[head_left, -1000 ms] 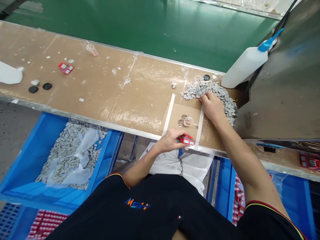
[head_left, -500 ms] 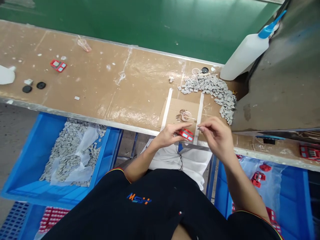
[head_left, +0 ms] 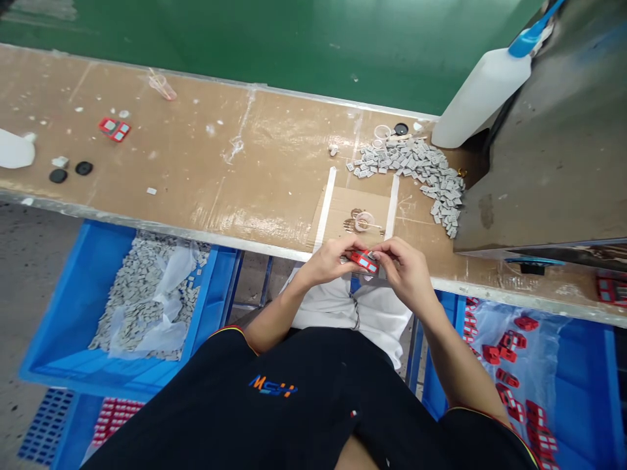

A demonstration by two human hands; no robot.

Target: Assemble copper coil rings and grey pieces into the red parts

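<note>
My left hand (head_left: 327,262) is closed around the left end of a small red toy car (head_left: 364,262) with light-blue windows, at the bench's front edge. The fingers of my right hand (head_left: 405,269) pinch a small grey piece (head_left: 372,255) against the car's upper right side; the fingertips partly hide it. Just beyond my hands, a small clear cup (head_left: 363,222) with a thin stick in it stands on a cardboard sheet (head_left: 337,202) edged by white tape strips. Farther back and right lies a heap of small grey pieces (head_left: 416,160).
A white bottle with a blue nozzle (head_left: 482,98) stands at the back right beside a metal panel (head_left: 553,143). Another red car (head_left: 114,128) and black discs (head_left: 84,168) lie at the left. Blue crates hold grey pieces (head_left: 132,307) at lower left and red cars (head_left: 509,343) at lower right.
My right hand has moved left, bringing the small grey piece from beside the tape strip onto the red car. My left hand still holds the car in nearly the same place.
</note>
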